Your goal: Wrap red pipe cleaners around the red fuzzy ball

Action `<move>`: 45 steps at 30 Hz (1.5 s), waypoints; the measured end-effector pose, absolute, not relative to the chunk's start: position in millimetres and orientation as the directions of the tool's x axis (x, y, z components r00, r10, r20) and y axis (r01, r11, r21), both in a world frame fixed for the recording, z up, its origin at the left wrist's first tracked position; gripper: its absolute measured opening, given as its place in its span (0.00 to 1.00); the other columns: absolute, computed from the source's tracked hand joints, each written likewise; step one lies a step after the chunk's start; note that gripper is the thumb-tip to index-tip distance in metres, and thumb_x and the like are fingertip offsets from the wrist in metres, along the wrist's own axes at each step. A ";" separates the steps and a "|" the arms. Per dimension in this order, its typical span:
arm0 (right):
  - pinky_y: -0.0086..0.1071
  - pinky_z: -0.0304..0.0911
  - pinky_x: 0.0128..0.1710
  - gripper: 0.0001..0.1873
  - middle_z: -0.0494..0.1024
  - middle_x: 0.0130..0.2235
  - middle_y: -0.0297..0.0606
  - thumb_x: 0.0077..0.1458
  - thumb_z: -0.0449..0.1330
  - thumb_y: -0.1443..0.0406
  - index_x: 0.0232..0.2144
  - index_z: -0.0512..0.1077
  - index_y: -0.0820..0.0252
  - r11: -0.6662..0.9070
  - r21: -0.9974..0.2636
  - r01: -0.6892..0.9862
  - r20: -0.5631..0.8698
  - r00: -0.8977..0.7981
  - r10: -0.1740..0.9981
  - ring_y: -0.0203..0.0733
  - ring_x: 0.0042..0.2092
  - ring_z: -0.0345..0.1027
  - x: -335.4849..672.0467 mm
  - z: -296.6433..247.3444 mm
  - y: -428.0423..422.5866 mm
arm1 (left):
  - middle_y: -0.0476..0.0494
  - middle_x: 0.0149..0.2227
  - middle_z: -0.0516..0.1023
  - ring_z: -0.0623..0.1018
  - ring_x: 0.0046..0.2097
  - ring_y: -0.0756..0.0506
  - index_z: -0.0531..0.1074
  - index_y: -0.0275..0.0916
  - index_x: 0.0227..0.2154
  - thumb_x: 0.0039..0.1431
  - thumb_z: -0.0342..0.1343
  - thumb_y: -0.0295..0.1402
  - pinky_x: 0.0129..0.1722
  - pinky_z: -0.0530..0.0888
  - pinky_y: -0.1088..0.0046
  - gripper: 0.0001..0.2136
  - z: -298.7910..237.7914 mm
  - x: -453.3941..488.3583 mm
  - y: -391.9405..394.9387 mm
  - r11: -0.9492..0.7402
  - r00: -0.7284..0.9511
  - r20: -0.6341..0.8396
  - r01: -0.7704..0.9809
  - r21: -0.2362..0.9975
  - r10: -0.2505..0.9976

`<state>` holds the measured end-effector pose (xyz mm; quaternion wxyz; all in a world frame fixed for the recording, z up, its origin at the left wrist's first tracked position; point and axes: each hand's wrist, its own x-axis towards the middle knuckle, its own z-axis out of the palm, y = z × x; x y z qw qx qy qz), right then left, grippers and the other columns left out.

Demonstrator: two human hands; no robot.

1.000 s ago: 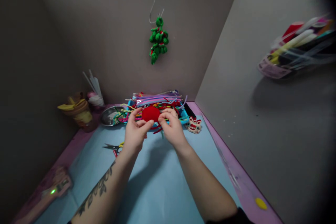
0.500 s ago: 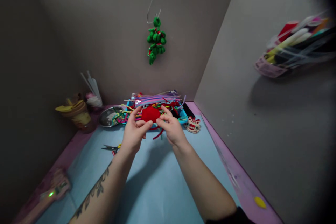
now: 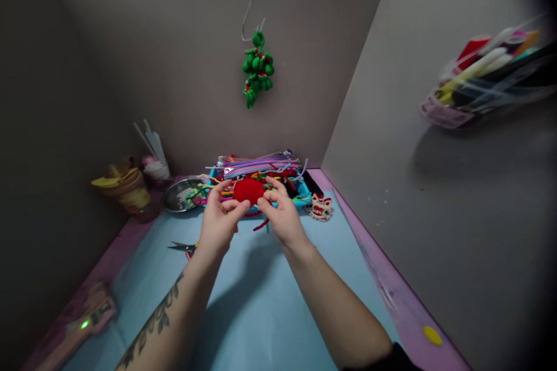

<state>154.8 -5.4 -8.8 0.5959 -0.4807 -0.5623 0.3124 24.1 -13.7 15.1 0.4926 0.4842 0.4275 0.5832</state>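
Two bare hands hold one rounded, bright red, fuzzy-looking piece [image 3: 249,192] between them, raised in front of a shallow, light blue plastic tray [image 3: 303,202]. The left hand [image 3: 219,221] is closed on the piece's left side, its thumb at the lower edge and its fingers higher up. The right hand [image 3: 284,218] pinches the lower right edge between thumb and fingers, and the two hands stay apart, with the red piece bridging the gap. Just below it, a thin, dark red fuzzy strip [image 3: 261,225] pokes out; where its other end goes is hidden. The tray is heaped with many-coloured fuzzy stems, with a bundle of purple and pink ones [image 3: 265,163] along the back. Right of the tray sits a small cream and red animal-face ornament [image 3: 321,208]; to its left is a round, shiny metal dish [image 3: 176,197]. Nearer, beside the left wrist, dark-bladed scissors [image 3: 181,247] lie partly covered on a pale blue sheet [image 3: 322,284]. Farther left rests a pink tool with a lit green light [image 3: 93,316]. Above everything, a green and red fuzzy ornament [image 3: 258,69] hangs from a thin pale wire [image 3: 249,6] against the grey partition [image 3: 174,58].
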 end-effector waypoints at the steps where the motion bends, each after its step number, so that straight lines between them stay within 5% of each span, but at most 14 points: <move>1: 0.44 0.52 0.60 0.12 0.64 0.60 0.45 0.50 0.60 0.62 0.18 0.66 0.58 0.346 -0.925 0.155 0.369 0.156 0.916 0.49 0.61 0.58 155.4 -8.5 -5.6 | 0.59 0.17 0.69 0.59 0.14 0.57 0.59 0.37 0.53 0.44 0.66 0.36 0.12 0.54 0.84 0.33 14.8 21.9 -12.7 -0.145 -0.029 0.142 -0.165 0.976 0.989; 10: 0.45 0.46 0.62 0.10 0.59 0.65 0.44 0.51 0.62 0.58 0.24 0.75 0.57 0.344 -0.914 0.215 0.364 0.062 0.929 0.50 0.66 0.50 165.0 -2.7 -6.4 | 0.60 0.17 0.67 0.57 0.14 0.58 0.60 0.38 0.51 0.43 0.67 0.35 0.13 0.52 0.84 0.32 20.0 8.5 -5.4 -0.099 0.062 0.116 -0.226 0.969 0.991; 23: 0.44 0.50 0.61 0.12 0.63 0.62 0.46 0.52 0.60 0.58 0.23 0.73 0.58 0.361 -0.920 0.153 0.381 0.126 0.916 0.50 0.62 0.58 158.4 -10.3 -2.8 | 0.56 0.19 0.70 0.65 0.15 0.56 0.58 0.35 0.59 0.44 0.66 0.35 0.15 0.59 0.82 0.39 23.4 9.3 -7.8 -0.109 0.055 0.125 -0.230 0.967 0.991; 29: 0.43 0.53 0.60 0.11 0.66 0.58 0.46 0.55 0.58 0.59 0.26 0.72 0.58 0.439 -0.864 0.246 0.493 0.238 0.837 0.48 0.59 0.61 156.9 -12.4 -3.1 | 0.45 0.33 0.79 0.74 0.25 0.52 0.67 0.37 0.50 0.43 0.67 0.36 0.19 0.67 0.81 0.29 20.3 14.1 -8.8 -0.255 -0.175 0.225 -0.177 0.951 0.959; 34: 0.44 0.54 0.59 0.09 0.66 0.55 0.45 0.57 0.57 0.60 0.28 0.71 0.57 0.494 -0.788 0.367 0.604 0.307 0.735 0.47 0.58 0.60 153.9 -14.0 -7.1 | 0.49 0.25 0.75 0.72 0.24 0.53 0.69 0.38 0.34 0.48 0.65 0.36 0.19 0.66 0.82 0.14 10.6 24.4 -14.8 -0.314 -0.195 0.290 -0.101 0.944 0.937; 45: 0.52 0.54 0.59 0.07 0.65 0.52 0.42 0.58 0.56 0.63 0.29 0.72 0.54 0.543 -0.575 0.612 0.783 0.218 0.582 0.51 0.59 0.56 145.1 -17.2 -14.2 | 0.48 0.31 0.78 0.75 0.27 0.51 0.64 0.40 0.40 0.44 0.67 0.35 0.20 0.67 0.82 0.21 0.4 33.6 -15.0 -0.226 -0.135 0.194 -0.301 0.926 0.972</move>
